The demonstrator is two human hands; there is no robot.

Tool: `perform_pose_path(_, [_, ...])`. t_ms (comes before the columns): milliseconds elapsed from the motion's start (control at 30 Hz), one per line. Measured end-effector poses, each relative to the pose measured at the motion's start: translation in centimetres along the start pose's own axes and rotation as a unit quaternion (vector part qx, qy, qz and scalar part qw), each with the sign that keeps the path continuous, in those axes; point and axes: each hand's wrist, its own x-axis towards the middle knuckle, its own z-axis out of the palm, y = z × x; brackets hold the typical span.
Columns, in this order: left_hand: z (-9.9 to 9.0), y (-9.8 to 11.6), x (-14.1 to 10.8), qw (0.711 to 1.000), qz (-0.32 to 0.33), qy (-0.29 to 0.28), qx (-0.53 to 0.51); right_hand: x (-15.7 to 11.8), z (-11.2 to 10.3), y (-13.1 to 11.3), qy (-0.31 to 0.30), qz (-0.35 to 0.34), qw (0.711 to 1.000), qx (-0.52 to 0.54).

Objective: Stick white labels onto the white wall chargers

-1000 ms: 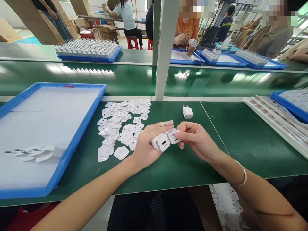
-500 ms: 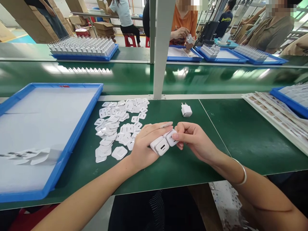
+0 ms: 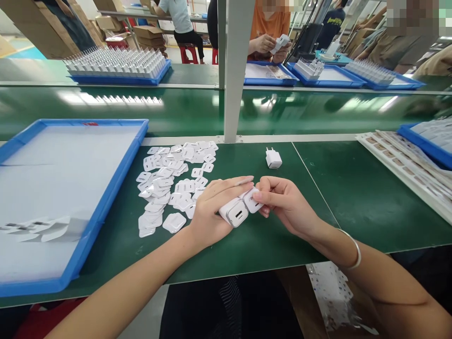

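Observation:
Two white charger blocks are held side by side over the green bench (image 3: 268, 245). My left hand (image 3: 213, 207) is wrapped round them from the left, with the nearer block (image 3: 235, 213) by its palm. The port end of each block faces me. My right hand (image 3: 286, 202) has its thumb and bent fingers at the end face of the farther block (image 3: 252, 200); whether a thin cover is between them is too small to tell. Beyond the hands a white plug (image 3: 273, 158) lies with its pins up. Many white face plates (image 3: 155, 188) lie scattered left of my hands.
A blue-rimmed tray (image 3: 106, 200) lined with white stands at the left. Sticker sheets (image 3: 406, 174) and another blue tray (image 3: 427, 146) are at the right. A white post (image 3: 235, 70) rises behind the hands. Across the belt, a person in orange (image 3: 270, 28) handles a white part.
The view has shifted slightly. Both hands keep nearly the same hold on the blocks. Across the belt, the person in orange has raised a white part in both hands.

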Motion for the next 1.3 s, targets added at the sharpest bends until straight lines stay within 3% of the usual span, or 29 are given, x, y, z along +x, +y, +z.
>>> perform_pose_path(367, [0.5, 0.6, -0.1, 0.996, -0.067, 0.0, -0.063, -0.3, -0.1, 0.4, 0.003, -0.071, 0.997, -0.043])
perform_pose_path(1033, [0.7, 1.6, 0.0, 0.988, -0.133, 0.02, -0.073, -0.8, 0.4, 0.7, 0.049, -0.135, 0.979, -0.144])
perform_pose_path(1167, [0.7, 1.7, 0.0, 0.984, -0.153, 0.021, -0.084, -0.8, 0.5, 0.9, 0.065, -0.17, 0.964, -0.195])
perform_pose_path(1300, [0.6, 1.9, 0.2, 0.977, -0.188, 0.017, -0.104, -0.7, 0.5, 0.8, 0.099, -0.233, 0.92, -0.298])
